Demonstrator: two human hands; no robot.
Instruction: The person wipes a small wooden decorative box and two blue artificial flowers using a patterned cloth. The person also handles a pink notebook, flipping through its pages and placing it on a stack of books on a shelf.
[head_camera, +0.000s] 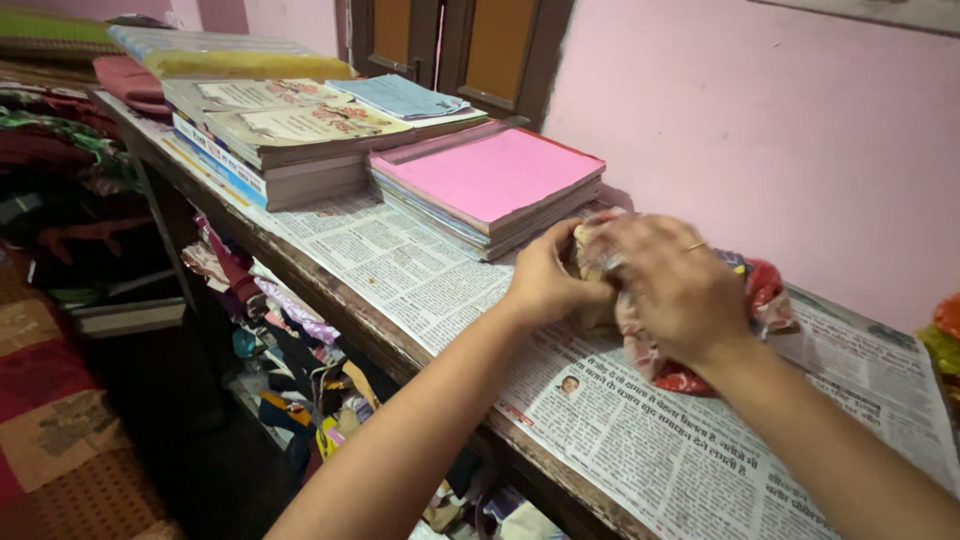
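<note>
So the desk (330, 305) is a long wooden one against a pink wall (780, 130), covered with sheets of newspaper (400, 265). Just left of the hands sits a stack of notebooks (490, 185) with a pink cover on top, and right behind that a bigger pile of books (280, 140), so that side is pretty crowded. Under the desk there's a jumble of clothes (290, 350), and a patterned blanket (50, 420) lies down at the lower left. The thing being handled is a crinkly plastic bag (760, 290), clear with red bits, lying on the newspaper close to the wall. The left hand (548, 275) presses on its left end with the fingers curled shut around it, and the right hand (672, 285) lies over the top, fingers bent and gripping the plastic. It's blurry there, so I can't tell what's inside the bag.
</note>
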